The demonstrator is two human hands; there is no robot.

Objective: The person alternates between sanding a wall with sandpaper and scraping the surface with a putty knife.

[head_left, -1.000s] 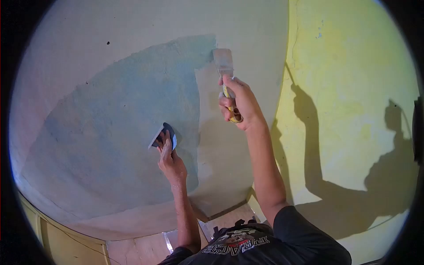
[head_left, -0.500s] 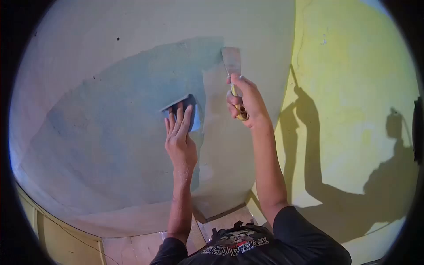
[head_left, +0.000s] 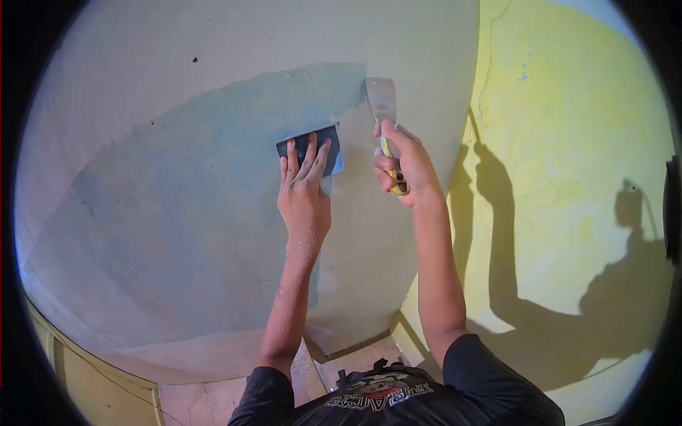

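Observation:
My left hand (head_left: 304, 197) presses a dark, flat rectangular putty spreader (head_left: 332, 153) against the wall, fingers spread over its face and the thumb out of sight. A pale blue patch shows at the spreader's lower right corner. To the right, my right hand (head_left: 406, 162) is wrapped around the yellow handle of a putty knife (head_left: 381, 99), its wide metal blade pointing up near the wall. Behind both tools is a broad blue-grey coated area (head_left: 192, 192) on the lighter wall.
A yellow wall (head_left: 568, 106) meets the coated wall at a corner on the right and carries my shadow (head_left: 504, 241). Small dark holes dot the pale wall (head_left: 142, 50). Pinkish flooring (head_left: 213, 401) and a yellowish panel (head_left: 99, 383) lie below.
My left hand has slid the spreader up and to the right, and its face now lies flatter to the wall. My right hand with the putty knife has shifted slightly right.

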